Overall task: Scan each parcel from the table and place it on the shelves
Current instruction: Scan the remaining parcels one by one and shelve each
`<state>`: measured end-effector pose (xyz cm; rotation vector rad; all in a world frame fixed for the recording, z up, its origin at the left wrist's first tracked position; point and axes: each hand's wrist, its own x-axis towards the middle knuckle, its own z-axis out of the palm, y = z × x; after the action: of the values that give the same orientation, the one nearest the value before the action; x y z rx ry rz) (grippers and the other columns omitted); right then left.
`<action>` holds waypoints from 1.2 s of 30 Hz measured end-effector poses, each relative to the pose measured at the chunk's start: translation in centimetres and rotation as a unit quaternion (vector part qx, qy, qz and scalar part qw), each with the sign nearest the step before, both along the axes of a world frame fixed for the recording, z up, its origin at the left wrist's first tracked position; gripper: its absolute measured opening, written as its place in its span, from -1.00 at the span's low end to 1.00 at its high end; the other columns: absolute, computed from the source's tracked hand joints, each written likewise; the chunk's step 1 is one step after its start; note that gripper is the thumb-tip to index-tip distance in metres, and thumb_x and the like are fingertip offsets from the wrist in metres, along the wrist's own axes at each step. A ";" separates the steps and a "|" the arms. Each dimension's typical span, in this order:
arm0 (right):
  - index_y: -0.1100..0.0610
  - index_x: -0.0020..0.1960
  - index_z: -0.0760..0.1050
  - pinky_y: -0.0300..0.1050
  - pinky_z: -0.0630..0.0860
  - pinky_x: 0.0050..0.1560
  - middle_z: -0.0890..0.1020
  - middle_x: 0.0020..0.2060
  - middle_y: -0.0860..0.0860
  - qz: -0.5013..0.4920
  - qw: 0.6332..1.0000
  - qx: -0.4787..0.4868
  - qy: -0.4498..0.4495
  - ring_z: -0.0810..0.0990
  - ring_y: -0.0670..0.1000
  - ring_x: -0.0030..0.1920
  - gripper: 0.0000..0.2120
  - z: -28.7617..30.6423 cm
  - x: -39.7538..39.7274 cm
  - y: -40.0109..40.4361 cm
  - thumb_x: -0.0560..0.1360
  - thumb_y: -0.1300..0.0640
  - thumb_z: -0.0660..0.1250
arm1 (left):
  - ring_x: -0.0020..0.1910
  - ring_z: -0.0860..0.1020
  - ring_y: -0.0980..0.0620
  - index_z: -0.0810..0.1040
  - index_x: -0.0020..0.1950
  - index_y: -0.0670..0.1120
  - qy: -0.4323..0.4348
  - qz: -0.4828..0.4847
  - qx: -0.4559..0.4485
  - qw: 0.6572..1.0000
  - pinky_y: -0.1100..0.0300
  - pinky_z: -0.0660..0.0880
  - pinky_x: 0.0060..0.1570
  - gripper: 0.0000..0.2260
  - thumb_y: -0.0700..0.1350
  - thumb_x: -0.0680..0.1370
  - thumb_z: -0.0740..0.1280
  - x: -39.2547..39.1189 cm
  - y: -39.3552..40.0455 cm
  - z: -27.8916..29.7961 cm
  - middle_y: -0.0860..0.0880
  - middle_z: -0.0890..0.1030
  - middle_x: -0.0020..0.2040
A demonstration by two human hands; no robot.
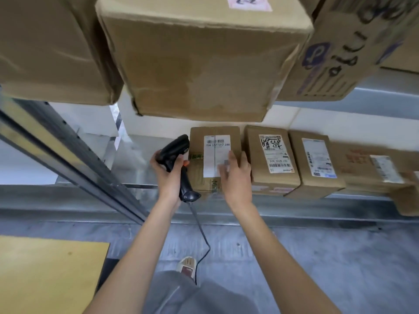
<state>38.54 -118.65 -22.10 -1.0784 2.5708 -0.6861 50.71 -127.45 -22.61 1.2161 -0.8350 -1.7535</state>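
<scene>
A small brown parcel (199,141) with a white barcode label lies on the low metal shelf (317,206), leftmost in a row of boxes. My right hand (234,177) rests flat on its top and front right part, fingers spread over the label. My left hand (167,175) grips a black corded barcode scanner (175,150) just left of the parcel; its head sits beside the parcel's top left corner. The scanner's cable (201,236) hangs down toward the floor.
More labelled parcels (272,159) (317,164) stand to the right on the same shelf. Large cardboard boxes (199,60) fill the shelf above. A slanted metal upright (68,159) crosses at left. A yellow-brown table corner (45,273) is at lower left. Grey floor lies below.
</scene>
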 end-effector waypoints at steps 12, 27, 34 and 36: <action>0.23 0.47 0.43 0.20 0.26 0.51 0.37 0.48 0.28 0.066 0.993 -0.023 0.098 0.30 0.31 0.51 -0.60 -2.5 0.2 -0.7 0.66 0.14 0.24 | -0.15 0.69 0.11 0.25 0.31 0.07 -0.015 -0.033 -0.025 0.999 0.03 0.62 0.09 -0.62 -0.23 0.64 0.36 -2.8 -0.8 -0.1 -0.13 0.58 0.16; 0.14 0.56 0.29 -0.01 -0.04 0.59 0.28 0.56 0.15 0.107 0.994 -0.006 0.013 0.15 0.11 0.59 -0.57 0.2 -0.6 -0.3 0.71 0.10 0.10 | 0.29 0.58 -0.22 0.28 0.28 0.14 -0.024 -0.055 -0.061 0.996 -0.19 0.48 0.36 -0.58 -0.27 0.62 0.36 -1.4 -0.3 -0.2 -0.20 0.51 0.35; -0.05 0.46 0.36 -0.29 0.50 0.27 0.57 0.21 -0.14 0.070 0.894 -0.169 -0.409 0.57 -0.25 0.18 -0.62 1.3 6.9 7.0 0.66 0.01 0.24 | 0.03 0.67 0.00 0.28 0.30 0.07 0.049 0.005 -0.081 0.995 0.11 0.62 0.11 -0.63 -0.29 0.64 0.32 0.2 3.2 2.6 -0.15 0.58 0.23; -0.09 0.41 0.39 -0.18 0.63 -0.04 0.68 -0.03 -0.01 0.045 0.859 -0.215 -0.462 0.67 -0.06 -0.13 -0.64 1.3 8.2 10.0 0.64 0.09 0.28 | -0.02 0.64 0.03 0.28 0.32 0.04 0.046 -0.006 -0.103 0.994 0.17 0.61 0.03 -0.66 -0.24 0.66 0.32 0.2 5.7 3.7 -0.15 0.59 0.17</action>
<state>46.72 -108.70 -20.78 -0.6889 1.5588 -1.3804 50.89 -121.73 -18.91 0.9894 -0.9453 -1.6736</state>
